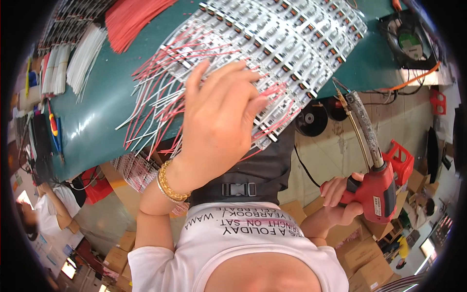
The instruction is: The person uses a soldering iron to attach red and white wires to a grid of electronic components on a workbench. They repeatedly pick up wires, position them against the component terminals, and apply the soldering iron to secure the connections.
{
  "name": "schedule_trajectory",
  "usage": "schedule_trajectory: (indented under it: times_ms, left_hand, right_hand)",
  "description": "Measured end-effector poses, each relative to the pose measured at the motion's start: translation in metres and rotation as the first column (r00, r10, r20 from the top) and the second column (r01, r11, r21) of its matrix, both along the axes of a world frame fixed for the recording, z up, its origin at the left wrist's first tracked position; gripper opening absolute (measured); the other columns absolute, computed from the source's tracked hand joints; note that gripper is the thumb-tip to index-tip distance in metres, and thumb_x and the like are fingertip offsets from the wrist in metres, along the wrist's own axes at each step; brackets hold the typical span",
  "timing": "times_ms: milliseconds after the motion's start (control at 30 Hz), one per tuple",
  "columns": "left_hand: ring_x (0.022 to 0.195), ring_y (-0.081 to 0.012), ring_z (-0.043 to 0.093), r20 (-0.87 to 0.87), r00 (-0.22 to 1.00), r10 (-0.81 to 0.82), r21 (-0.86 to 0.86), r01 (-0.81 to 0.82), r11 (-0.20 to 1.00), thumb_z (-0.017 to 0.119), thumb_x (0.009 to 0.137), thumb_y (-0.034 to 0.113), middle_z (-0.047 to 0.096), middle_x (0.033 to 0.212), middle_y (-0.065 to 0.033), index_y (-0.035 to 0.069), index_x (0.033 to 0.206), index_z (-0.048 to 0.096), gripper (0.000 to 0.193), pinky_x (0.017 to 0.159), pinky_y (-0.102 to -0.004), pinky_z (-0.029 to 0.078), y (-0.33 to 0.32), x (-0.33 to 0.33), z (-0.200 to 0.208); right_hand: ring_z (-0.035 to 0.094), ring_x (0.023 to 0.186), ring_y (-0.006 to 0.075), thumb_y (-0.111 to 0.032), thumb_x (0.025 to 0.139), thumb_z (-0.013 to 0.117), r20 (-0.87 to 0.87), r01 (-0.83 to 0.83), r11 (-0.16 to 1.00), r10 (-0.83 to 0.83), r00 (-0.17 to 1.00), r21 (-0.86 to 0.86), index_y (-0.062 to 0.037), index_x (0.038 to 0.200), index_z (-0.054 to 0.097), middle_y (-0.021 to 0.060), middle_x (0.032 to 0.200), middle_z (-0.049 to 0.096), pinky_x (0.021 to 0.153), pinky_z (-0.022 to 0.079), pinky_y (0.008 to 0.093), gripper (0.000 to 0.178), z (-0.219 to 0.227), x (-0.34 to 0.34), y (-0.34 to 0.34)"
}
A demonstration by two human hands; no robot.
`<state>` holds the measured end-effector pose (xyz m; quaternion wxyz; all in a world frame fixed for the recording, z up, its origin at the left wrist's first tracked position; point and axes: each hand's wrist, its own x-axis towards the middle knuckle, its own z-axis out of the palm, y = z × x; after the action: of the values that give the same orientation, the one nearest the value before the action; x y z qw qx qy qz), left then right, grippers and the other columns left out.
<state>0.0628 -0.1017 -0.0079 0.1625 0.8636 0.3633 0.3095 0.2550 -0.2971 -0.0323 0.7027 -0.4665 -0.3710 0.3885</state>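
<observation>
A large panel of small silvery circuit boards lies tilted across the green work surface in front of me. Many red and white wires fan out from its left side. My left hand rests over the panel's lower part, fingers bent. Several red wires stick out between its thumb and forefinger; the palm side is hidden. Off to the right, my right hand grips the handle of a red soldering gun. Its long metal barrel and thin brass-coloured tube point up toward the panel's right corner.
Bundles of red wires and white wires lie at the far left. A screwdriver is near the left edge. A black fan stands far right; a black spool sits below the panel. Another person is at lower left.
</observation>
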Motion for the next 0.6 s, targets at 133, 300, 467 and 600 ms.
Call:
schedule_trajectory:
  times_ms: [133, 300, 467, 600]
  left_hand:
    - [0.096, -0.0271, 0.059, 0.021, 1.000, -0.019, 0.001, 0.019, 1.000, 0.063, 0.080, 0.005, 0.063, 0.094, -0.0068, 0.005, 0.080, 0.056, 0.007, 0.095, -0.0432, 0.033, 0.003, -0.005, -0.003]
    - [0.089, -0.0233, 0.057, 0.073, 0.997, -0.010, -0.024, 0.012, 1.000, 0.067, 0.073, 0.006, 0.059, 0.087, -0.0075, 0.004, 0.081, 0.055, 0.015, 0.088, -0.0409, 0.038, 0.001, -0.038, -0.006]
    - [0.078, -0.0238, 0.062, 0.152, 0.988, 0.006, -0.088, 0.008, 0.996, 0.069, 0.072, 0.002, 0.063, 0.078, -0.0075, 0.004, 0.077, 0.061, 0.010, 0.080, -0.0387, 0.046, -0.008, -0.095, 0.015]
    - [0.068, -0.0177, 0.064, 0.243, 0.926, 0.288, -0.277, -0.218, 0.936, 0.069, 0.075, 0.003, 0.064, 0.071, -0.0065, 0.001, 0.078, 0.063, 0.007, 0.067, -0.0290, 0.050, 0.011, -0.112, 0.059]
  right_hand:
    - [0.041, 0.039, 0.0113, -0.052, 0.088, 0.052, 0.023, 0.001, 0.999, -0.002, 1.000, 0.035, 0.0039, 0.125, 0.038, 0.0000, 0.051, 0.042, 0.044, 0.039, 0.0261, 0.069, -0.001, -0.002, 0.019]
    - [0.041, 0.039, 0.0116, -0.051, 0.088, 0.053, 0.098, -0.005, 1.000, 0.003, 0.995, 0.026, 0.0047, 0.125, 0.038, 0.0002, 0.051, 0.042, 0.044, 0.039, 0.0257, 0.069, 0.001, -0.001, 0.036]
    - [0.044, 0.040, 0.0140, -0.051, 0.082, 0.061, 0.135, 0.026, 0.999, -0.021, 0.991, -0.036, 0.0071, 0.128, 0.034, 0.0024, 0.051, 0.047, 0.043, 0.040, 0.0280, 0.079, 0.002, -0.001, 0.052]
    - [0.045, 0.040, 0.0145, -0.050, 0.081, 0.062, 0.377, -0.001, 0.999, -0.015, 0.926, 0.043, 0.0081, 0.129, 0.032, 0.0030, 0.050, 0.047, 0.042, 0.039, 0.0279, 0.081, 0.032, 0.009, 0.073]
